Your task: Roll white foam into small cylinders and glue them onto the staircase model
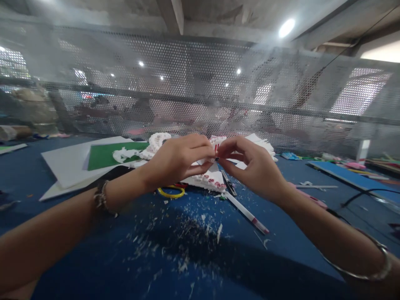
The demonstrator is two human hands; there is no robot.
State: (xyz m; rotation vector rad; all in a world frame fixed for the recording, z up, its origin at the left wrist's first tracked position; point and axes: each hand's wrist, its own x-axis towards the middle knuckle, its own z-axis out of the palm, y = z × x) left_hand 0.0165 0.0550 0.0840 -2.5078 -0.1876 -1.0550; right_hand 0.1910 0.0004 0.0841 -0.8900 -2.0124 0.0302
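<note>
My left hand (189, 156) and my right hand (250, 164) meet in the middle, above the table. The fingers of both are pinched at a small white piece with red stripes (216, 147); the fingertips partly cover it. Just below lies a white craft piece dotted with red swirls (208, 181). Beside it are a dark, metallic slim tool (229, 183) and a white pen-like stick (245, 211) with a reddish end. Yellow-handled scissors (171, 192) rest under my left hand, their blades hidden.
White sheets (65, 160), a green card (100, 156) and crumpled white material (158, 143) lie left and behind. White shavings (184, 237) litter the blue table (118, 258). To the right are a pink tool (312, 201), a blue board (353, 175) and a black cable (359, 193). Perforated mesh (200, 83) stands behind.
</note>
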